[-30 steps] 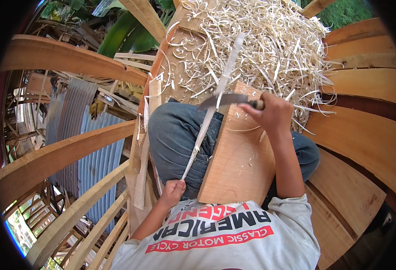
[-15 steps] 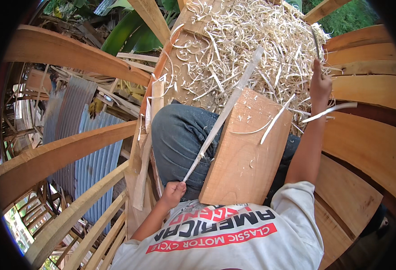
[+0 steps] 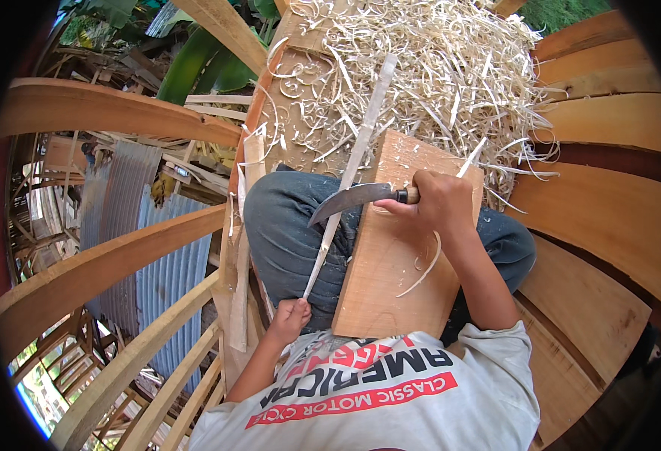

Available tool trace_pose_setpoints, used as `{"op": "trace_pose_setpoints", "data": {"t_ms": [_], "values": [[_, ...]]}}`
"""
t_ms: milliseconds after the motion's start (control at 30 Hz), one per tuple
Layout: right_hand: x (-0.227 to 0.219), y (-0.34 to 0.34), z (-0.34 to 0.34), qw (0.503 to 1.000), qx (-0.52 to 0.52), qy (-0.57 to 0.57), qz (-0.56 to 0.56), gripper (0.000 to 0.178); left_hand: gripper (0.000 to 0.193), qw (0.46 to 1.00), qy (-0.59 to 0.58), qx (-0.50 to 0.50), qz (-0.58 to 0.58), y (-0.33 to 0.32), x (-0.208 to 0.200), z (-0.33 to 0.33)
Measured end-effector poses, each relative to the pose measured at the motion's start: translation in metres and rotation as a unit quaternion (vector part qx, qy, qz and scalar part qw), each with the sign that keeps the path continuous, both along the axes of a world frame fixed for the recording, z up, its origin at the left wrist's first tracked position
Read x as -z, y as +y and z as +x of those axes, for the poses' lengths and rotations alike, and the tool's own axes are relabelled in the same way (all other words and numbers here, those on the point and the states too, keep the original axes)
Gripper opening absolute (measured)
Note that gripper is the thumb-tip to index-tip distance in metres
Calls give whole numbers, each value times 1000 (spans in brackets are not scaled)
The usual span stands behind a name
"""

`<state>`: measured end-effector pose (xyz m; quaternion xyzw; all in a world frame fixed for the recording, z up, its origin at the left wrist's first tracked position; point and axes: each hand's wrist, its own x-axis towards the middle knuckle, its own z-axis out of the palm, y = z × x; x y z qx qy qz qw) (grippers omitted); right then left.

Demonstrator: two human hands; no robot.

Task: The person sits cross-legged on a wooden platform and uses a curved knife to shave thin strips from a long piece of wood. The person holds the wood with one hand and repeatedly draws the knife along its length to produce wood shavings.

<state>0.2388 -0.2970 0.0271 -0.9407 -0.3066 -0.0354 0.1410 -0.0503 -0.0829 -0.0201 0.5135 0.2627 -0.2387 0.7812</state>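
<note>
My left hand [image 3: 291, 316] is closed round the near end of a long pale wooden strip [image 3: 360, 143], which slants up and away over my left thigh, its far end over the shavings. In my right hand [image 3: 445, 197] is a curved knife [image 3: 351, 200] with a wooden handle and dark collar. The blade points left and crosses over the strip; whether it touches the wood I cannot tell. Under my right hand a thick wooden board [image 3: 413, 278] lies across my lap, with a few loose curls on it.
A heap of wood shavings [image 3: 436, 75] covers the planks ahead of me. Curved wooden ribs [image 3: 120, 109] stand at the left, with corrugated metal sheets [image 3: 169, 270] and scrap wood beyond. Wide curved planks [image 3: 601, 218] wall the right side.
My right hand has swung back from the far right with the knife, bringing the blade over the strip. The strip's far end has shifted left. A loose shaving has dropped near the board.
</note>
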Motion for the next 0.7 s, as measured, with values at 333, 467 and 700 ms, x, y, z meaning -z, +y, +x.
{"op": "trace_pose_setpoints", "data": {"t_ms": [333,467,700], "values": [[-4,9,93,984,152,-95,10,71,49,1000,-11,-8,25,-1,3,-4],[-9,-35,141,887,422,171,73,81,50,999,-7,-8,40,-5,1,-4],[2,-75,60,952,279,71,107,67,49,1000,15,3,6,3,3,-6]]}}
